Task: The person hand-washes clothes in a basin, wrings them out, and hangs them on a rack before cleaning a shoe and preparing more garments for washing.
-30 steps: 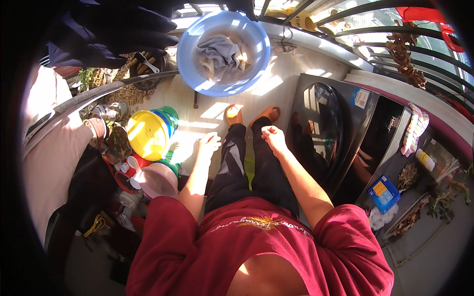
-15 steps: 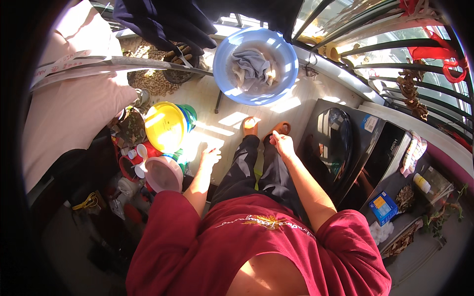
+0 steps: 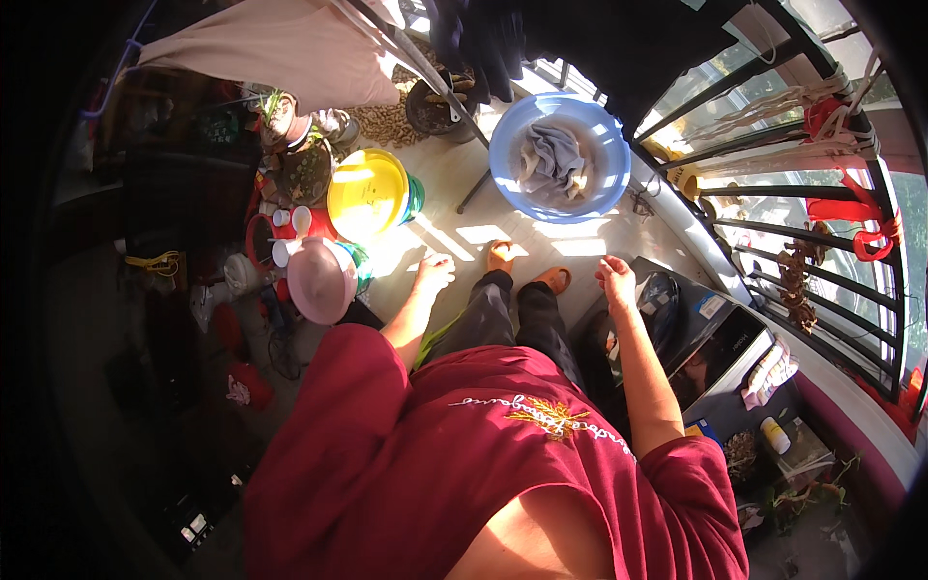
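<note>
Since the earlier frames the view has swung so the blue basin sits right of centre at the top instead of left of centre, and both arms have drawn wider apart, the right hand now out over the dark machine rather than close beside the legs

Biggest in view is the person's loose red cotton shirt, creased and sunlit, filling the lower middle. Next, a pale pinkish cloth hangs flat over a thin metal rail at the upper left, with dark garments draped beside it. That boxy machine at the right has a glossy black face and a round door. The round plastic basin rests on the pale floor ahead of the feet, holding a crumpled grey cloth. Left of it a domed yellow plastic lid stands tilted, and a smooth pink bowl-shaped lid lies just below it among small cups and potted plants.

Orange sandals show at the ends of the dark trouser legs. The left hand hangs above the striped, sunlit floor, near the pink lid, fingers loosely curled and holding nothing. The right hand is empty too, fingers bent slightly together, apart from the machine's top edge
</note>
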The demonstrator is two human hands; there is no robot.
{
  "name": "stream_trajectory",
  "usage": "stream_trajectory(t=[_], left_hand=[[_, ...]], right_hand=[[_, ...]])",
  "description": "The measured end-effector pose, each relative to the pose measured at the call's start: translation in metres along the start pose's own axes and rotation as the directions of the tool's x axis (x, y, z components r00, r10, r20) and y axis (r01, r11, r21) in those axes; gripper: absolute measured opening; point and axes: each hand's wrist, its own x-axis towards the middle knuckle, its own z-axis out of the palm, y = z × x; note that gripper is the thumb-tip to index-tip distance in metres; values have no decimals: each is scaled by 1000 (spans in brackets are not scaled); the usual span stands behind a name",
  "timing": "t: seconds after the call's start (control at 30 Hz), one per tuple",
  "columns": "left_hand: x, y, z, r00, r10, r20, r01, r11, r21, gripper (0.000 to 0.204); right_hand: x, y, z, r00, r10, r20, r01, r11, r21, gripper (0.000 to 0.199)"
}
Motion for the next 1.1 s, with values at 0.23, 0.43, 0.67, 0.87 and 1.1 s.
stream_trajectory(t=[0.23, 0.43, 0.67, 0.87, 1.1], left_hand=[[-7, -17, 0, 987, 76, -140, -66, 995, 75, 6], [-11, -23, -27, 962, 178, -208, -144, 976, 166, 11], [-3, -15, -59, 956, 261, -138, -268, 963, -37, 11], [-29, -7, -132, 975, -113, -193, -17, 822, -570, 16], [-23, -42, -208, 948, -136, -289, 68, 970, -231, 12]], right_hand=[[-33, 8, -53, 997, 66, -31, -68, 995, -77, 25], [-65, 23, -41, 992, 126, -22, -128, 985, -116, 23], [-71, 21, 19, 998, 58, 27, -50, 971, -232, 29], [-66, -4, 102, 993, -89, 81, 110, 942, -317, 30], [-71, -9, 161, 981, -142, 133, 185, 894, -408, 30]])
